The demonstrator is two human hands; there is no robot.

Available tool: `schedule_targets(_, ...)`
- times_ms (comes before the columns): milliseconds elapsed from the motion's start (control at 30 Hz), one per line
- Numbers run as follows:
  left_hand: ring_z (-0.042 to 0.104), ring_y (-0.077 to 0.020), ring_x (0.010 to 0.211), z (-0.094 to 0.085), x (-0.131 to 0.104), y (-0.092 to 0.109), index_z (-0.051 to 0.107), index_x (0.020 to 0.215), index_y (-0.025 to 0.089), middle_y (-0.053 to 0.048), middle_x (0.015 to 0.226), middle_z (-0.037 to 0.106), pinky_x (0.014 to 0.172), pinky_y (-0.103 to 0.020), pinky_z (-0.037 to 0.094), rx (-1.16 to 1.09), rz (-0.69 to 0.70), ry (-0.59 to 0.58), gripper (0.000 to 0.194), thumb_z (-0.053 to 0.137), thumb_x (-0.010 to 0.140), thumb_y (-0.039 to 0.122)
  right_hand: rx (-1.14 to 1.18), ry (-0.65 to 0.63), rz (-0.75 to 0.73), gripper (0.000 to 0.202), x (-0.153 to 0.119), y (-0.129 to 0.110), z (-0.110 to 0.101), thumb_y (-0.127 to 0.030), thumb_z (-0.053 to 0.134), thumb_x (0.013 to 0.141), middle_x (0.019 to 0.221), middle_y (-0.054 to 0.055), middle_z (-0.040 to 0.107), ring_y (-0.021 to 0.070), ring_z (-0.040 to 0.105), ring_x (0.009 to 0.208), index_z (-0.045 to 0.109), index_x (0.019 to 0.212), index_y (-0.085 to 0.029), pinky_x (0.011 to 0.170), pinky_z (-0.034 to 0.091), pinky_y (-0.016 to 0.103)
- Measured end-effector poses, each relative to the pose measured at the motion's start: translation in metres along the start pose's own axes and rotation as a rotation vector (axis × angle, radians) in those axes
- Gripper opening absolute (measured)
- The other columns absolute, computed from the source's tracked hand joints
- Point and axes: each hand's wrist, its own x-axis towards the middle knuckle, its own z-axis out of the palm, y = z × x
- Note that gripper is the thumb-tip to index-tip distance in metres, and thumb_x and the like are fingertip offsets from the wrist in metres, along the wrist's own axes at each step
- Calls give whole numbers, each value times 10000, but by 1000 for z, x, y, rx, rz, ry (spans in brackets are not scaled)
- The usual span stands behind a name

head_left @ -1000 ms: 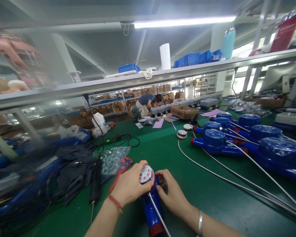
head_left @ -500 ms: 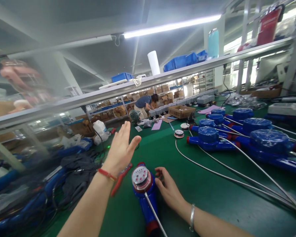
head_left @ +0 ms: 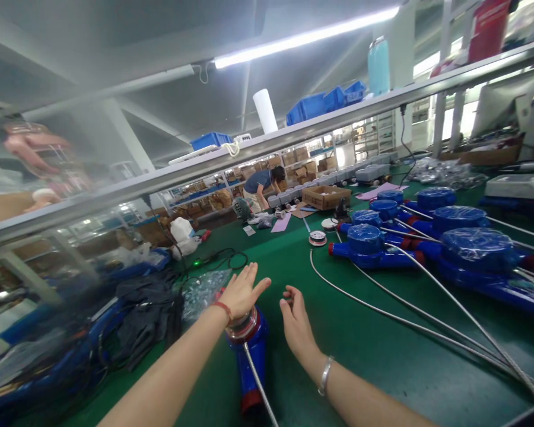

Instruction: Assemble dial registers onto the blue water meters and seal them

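Note:
A blue water meter with red ends lies on the green bench in front of me. Its round clear-sided register sits on top, and a metal-sheathed cable runs from it toward me. My left hand is spread flat over the register, covering most of its face; whether the palm presses on it I cannot tell. To the right of the meter, my right hand hovers apart from it, fingers loosely bent and holding nothing. Beyond the left hand lies a clear plastic bag.
Several blue meters with film-wrapped tops stand at the right, their cables crossing the bench. Two loose registers, one nearer, lie mid-bench. Dark cloth is at the left. A shelf spans overhead; a person bends over farther back.
My left hand has come down from raised above the bench to over the register, hiding its face. My right hand is now farther from the meter. The view has shifted slightly.

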Motion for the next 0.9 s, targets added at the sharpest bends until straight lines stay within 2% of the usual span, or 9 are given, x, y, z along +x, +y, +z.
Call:
schedule_targets(167, 33, -229, 1445, -66, 1, 17, 80, 1496, 93, -99, 1564, 51, 1161, -462, 43, 12, 74, 258, 809, 140, 901, 638, -14, 7, -7, 399, 1, 1, -1, -374, 394, 884, 1145, 116, 515, 221, 524, 1016, 414, 1225, -168, 946, 409, 403)
schedule_targets(233, 13, -214, 1445, -73, -2, 21, 46, 1497, 96, -90, 1567, 22, 1164, -446, 42, -9, 97, 342, 785, 103, 912, 616, -13, 3, -12, 405, 1, 0, -1, -385, 390, 889, 1153, 114, 514, 219, 521, 1027, 416, 1231, -170, 946, 409, 397)
schedule_targets(333, 32, -220, 1442, -41, -8, 21, 54, 1491, 57, -122, 1560, 42, 1162, -438, 95, 6, 3, 157, 809, 83, 909, 619, -5, 7, -12, 401, -1, -1, 0, -382, 392, 888, 1153, 113, 517, 219, 525, 1027, 417, 1230, -173, 946, 406, 402)
schedule_targets(367, 128, -239, 1433, -25, -9, 19, 145, 1483, 58, -146, 1543, 154, 1150, -432, 165, 11, -14, 69, 830, 132, 898, 647, -3, 9, -11, 394, -1, -1, 1, -379, 395, 887, 1150, 111, 521, 219, 528, 1023, 420, 1225, -178, 945, 408, 403)
schedule_targets(467, 216, -264, 1412, 15, -10, 13, 254, 1464, 98, -143, 1517, 254, 1136, -438, 207, 24, -5, -5, 844, 262, 863, 690, 3, 11, -11, 384, -2, 0, 2, -382, 400, 884, 1143, 108, 526, 217, 534, 1017, 430, 1213, -187, 939, 420, 401)
schedule_targets(633, 174, -244, 1425, 25, -9, 5, 234, 1471, 94, -128, 1535, 207, 1147, -407, 176, 0, 3, -12, 846, 195, 874, 692, 8, 11, 5, 408, -1, 0, 2, -405, 383, 884, 1153, 120, 518, 227, 530, 1037, 416, 1220, -177, 953, 415, 414)
schedule_targets(733, 142, -242, 1430, 4, -9, 4, 220, 1475, 95, -124, 1542, 173, 1150, -412, 165, -23, 9, -34, 847, 181, 874, 691, 18, 17, 9, 428, 3, -1, -1, -429, 361, 891, 1183, 131, 504, 238, 512, 1081, 398, 1236, -179, 977, 397, 428)
schedule_targets(800, 104, -239, 1436, -23, -9, 6, 193, 1483, 106, -114, 1551, 137, 1155, -430, 131, -32, 27, 6, 848, 183, 872, 693, 25, 27, 10, 425, 5, 0, -1, -438, 342, 898, 1189, 131, 503, 238, 500, 1110, 389, 1238, -188, 990, 389, 427)
schedule_targets(900, 55, -212, 1443, -67, -11, 9, 138, 1494, 122, -87, 1564, 82, 1164, -434, 75, -53, 88, 251, 825, 142, 883, 676, 31, 26, 6, 428, 7, 3, -1, -456, 336, 900, 1184, 130, 512, 236, 493, 1138, 394, 1232, -192, 991, 397, 413)
